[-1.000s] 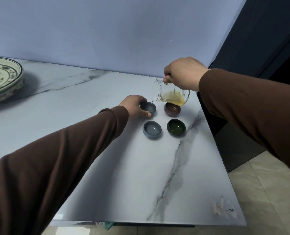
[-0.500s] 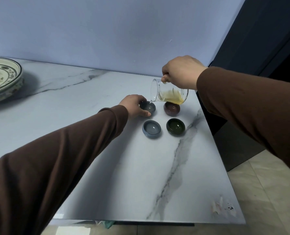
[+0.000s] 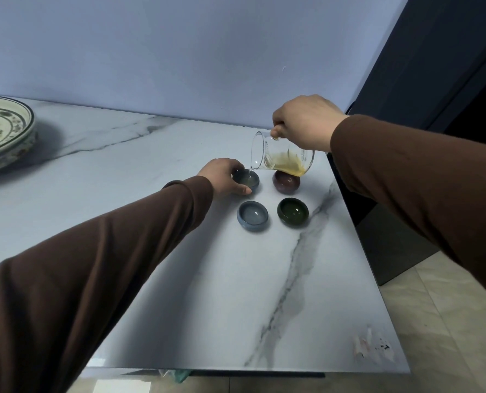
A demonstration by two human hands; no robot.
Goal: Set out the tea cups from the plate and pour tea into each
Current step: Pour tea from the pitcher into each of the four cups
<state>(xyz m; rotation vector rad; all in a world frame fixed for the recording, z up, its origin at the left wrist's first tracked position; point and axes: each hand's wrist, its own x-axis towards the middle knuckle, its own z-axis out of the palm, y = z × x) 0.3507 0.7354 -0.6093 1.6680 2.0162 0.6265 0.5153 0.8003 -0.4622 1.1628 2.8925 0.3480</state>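
Several small cups stand in a square on the marble table [image 3: 179, 293]. My left hand [image 3: 224, 177] grips the far-left dark grey-blue cup [image 3: 247, 179] by its side. My right hand [image 3: 304, 123] holds a glass pitcher [image 3: 281, 157] by the handle, tipped on its side with its spout just over that cup; a thin stream of amber tea runs into it. A maroon cup [image 3: 286, 182] sits under the pitcher's base. In front are a light blue cup [image 3: 252, 216] and a dark green cup [image 3: 292, 211].
A patterned plate [image 3: 6, 131] stands at the far left of the table, against the blue wall. The table's right edge runs close beside the cups, with dark furniture and tiled floor [image 3: 449, 321] beyond it.
The pitcher has tipped further and its spout has come down to the grey-blue cup, with tea now running in. My left hand has stayed on the cup.
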